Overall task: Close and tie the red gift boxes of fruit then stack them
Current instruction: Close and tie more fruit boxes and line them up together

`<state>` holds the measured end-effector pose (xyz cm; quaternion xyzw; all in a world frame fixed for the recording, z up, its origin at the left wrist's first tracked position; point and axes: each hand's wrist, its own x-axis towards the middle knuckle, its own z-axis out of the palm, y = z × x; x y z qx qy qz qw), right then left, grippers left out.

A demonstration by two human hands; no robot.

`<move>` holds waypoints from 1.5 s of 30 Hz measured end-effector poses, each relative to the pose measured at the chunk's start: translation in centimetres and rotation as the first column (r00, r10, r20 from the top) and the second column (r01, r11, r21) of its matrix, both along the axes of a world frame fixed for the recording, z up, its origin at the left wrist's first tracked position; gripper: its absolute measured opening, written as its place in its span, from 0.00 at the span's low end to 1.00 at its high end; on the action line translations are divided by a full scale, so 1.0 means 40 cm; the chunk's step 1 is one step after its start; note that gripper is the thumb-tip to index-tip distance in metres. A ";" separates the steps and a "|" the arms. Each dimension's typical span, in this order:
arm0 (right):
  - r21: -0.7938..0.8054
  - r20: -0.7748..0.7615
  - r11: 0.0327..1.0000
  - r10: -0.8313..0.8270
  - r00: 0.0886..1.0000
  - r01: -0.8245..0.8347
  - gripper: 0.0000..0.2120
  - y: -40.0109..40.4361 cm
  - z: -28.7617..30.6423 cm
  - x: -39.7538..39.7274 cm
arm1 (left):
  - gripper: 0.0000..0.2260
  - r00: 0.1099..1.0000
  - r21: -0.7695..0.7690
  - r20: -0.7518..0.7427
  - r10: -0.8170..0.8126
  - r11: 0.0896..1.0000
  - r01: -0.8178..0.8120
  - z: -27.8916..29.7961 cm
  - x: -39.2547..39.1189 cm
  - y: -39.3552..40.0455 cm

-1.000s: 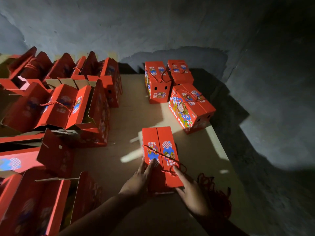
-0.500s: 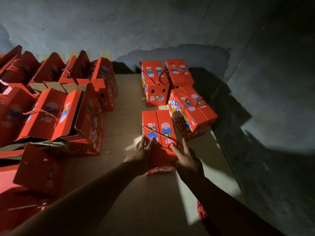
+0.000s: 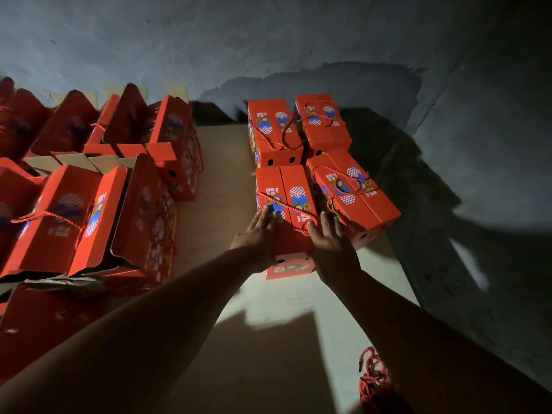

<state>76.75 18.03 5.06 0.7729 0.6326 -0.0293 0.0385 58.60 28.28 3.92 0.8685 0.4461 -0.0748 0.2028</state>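
- Red closed gift box (image 3: 288,210), cord tied across, pressed between flat, spread fingers of left hand (image 3: 257,234) and right hand (image 3: 330,237).
- Beyond fingertips: three finished boxes (image 3: 355,189), touching.
- Left of fingers: many open boxes (image 3: 68,216) on worktop (image 3: 215,204), probably still untied; no stacking yet.

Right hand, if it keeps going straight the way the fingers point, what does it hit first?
Probably the tilted closed box just beyond the right hand, whose fingers point up and away along the held box. Depth is unclear, so it might pass between them.
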 end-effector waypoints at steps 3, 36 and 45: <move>0.033 0.023 0.999 -0.002 1.000 0.002 0.24 0.042 -0.012 0.021 | 0.56 1.000 0.008 0.010 0.015 1.000 -0.015 -0.013 0.022 0.043; -0.072 -0.298 0.996 0.035 0.954 -0.059 0.54 0.150 0.075 -0.223 | 0.39 0.826 0.371 0.006 0.564 0.766 -0.526 0.151 -0.407 0.126; -0.054 -0.339 0.993 0.084 0.937 -0.108 0.50 0.092 0.093 -0.332 | 0.14 0.590 0.100 0.151 0.793 0.582 -0.807 0.148 -0.552 0.082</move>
